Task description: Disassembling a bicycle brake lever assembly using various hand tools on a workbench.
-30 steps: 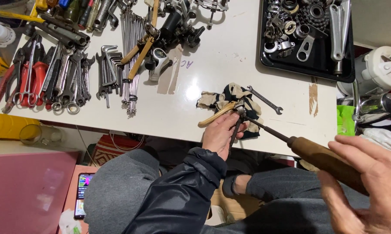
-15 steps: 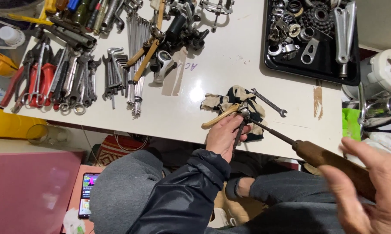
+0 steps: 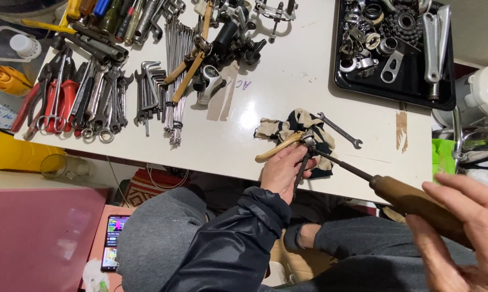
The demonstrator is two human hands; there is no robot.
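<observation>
My left hand (image 3: 283,172) grips a small metal part (image 3: 309,142) with a curved tan lever (image 3: 275,150), right at the near edge of the white table (image 3: 287,81). It rests over a striped rag (image 3: 301,125). My right hand (image 3: 460,232) holds the brown wooden handle of a long screwdriver (image 3: 411,201). The dark shaft runs up left, and its tip touches the metal part in my left hand. A small open-ended spanner (image 3: 339,130) lies just beyond the rag.
Pliers, wrenches, hex keys and spokes (image 3: 103,92) lie in rows on the table's left half. A black tray (image 3: 395,95) of metal bicycle parts sits at the back right. A phone (image 3: 112,242) lies on the floor by my knee, and a glass jar (image 3: 65,166) stands below the table.
The view has shifted slightly. The screwdriver and my right hand sit a little lower and further right; my left hand still holds the part at the table edge.
</observation>
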